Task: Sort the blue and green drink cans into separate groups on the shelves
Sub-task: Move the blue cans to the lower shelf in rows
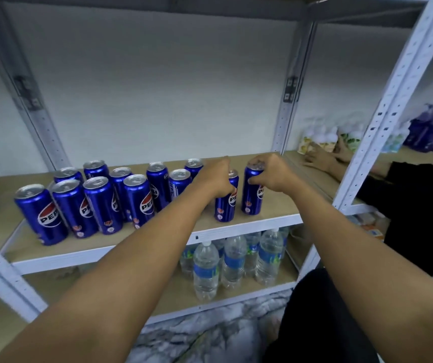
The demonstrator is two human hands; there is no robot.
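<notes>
Shelf [157, 239] carries twelve blue cans [105, 203]; my left hand [216, 176] and right hand [270, 174] each clasp one at centre frame.

The left hand [216, 176] hides most of one blue can [226, 205]; packets [322, 137] at right are blurred beyond reading

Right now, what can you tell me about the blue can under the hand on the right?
The blue can is tall, slim and shiny, like metal, with a silver top and a red, white and blue round logo partly showing on its side. It stands upright near the front right of the tan shelf, a little apart from the next can. The right hand grips it from above, fingers curled around its upper rim, hiding most of the lid. Only the hand and the shelf touch it.
</notes>
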